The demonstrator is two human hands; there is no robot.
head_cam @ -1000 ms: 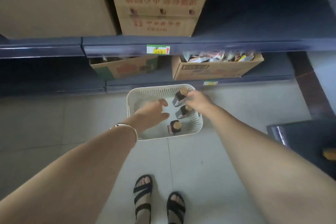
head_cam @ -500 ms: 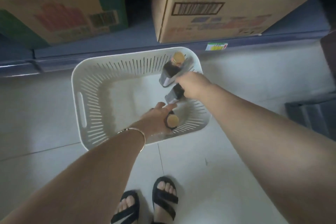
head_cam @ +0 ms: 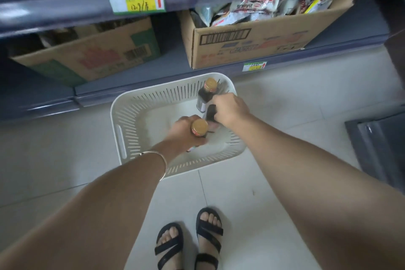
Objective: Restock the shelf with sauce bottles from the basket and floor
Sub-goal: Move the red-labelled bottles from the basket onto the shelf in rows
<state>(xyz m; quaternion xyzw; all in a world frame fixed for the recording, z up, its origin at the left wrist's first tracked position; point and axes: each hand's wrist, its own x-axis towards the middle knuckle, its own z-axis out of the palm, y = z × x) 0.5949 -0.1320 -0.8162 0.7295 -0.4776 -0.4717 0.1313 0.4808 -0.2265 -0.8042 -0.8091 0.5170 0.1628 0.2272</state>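
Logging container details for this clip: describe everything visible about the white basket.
The white basket looks like plastic, rectangular with rounded corners, slotted walls and a slot handle on its left side. It sits on the tiled floor before the bottom shelf. One dark sauce bottle stands unheld in its far right corner.

A price tag (head_cam: 135, 0) on the shelf edge (head_cam: 65, 4), above the hands, reads roughly "12.9" beside a red arrow; other print is illegible.

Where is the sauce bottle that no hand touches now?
In the head view, the dark gold-capped sauce bottle stands in the white slotted plastic basket's far right corner, just beyond the right hand.
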